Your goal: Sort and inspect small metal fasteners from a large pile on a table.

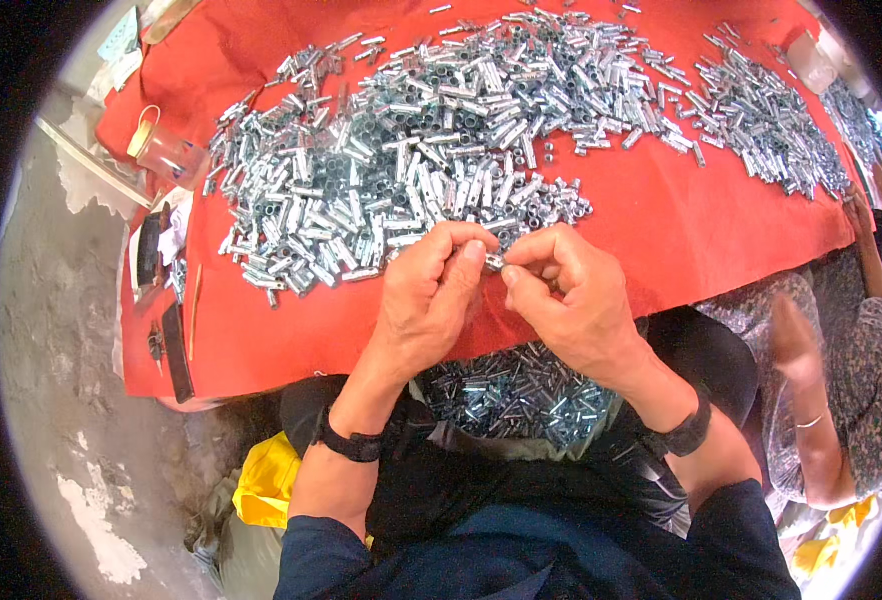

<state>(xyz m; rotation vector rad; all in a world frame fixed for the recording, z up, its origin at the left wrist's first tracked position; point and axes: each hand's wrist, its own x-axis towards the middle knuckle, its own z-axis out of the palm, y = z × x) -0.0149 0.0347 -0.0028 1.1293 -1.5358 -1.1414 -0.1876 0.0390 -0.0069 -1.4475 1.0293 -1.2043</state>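
A small shiny metal tube (494, 261) shows between my two hands, just over the near edge of a big pile of metal tubes (451, 120). My left hand (429, 290) pinches one end of it between thumb and forefinger. At its other side my right hand (576, 297) is closed, thumb and forefinger pressed together by the tube's end. Whatever the right fingertips hold is too small to make out. Below my hands, a container on my lap holds many more small metal pieces (521, 395).
A red cloth (651, 235) covers the table. On the left are a clear jar (171, 155) and a dark flat bar (176, 352). Another heap of thin metal parts (766, 125) lies at right, where a co-worker's arm (811, 400) is close to mine. A yellow bag (266, 482) sits low left.
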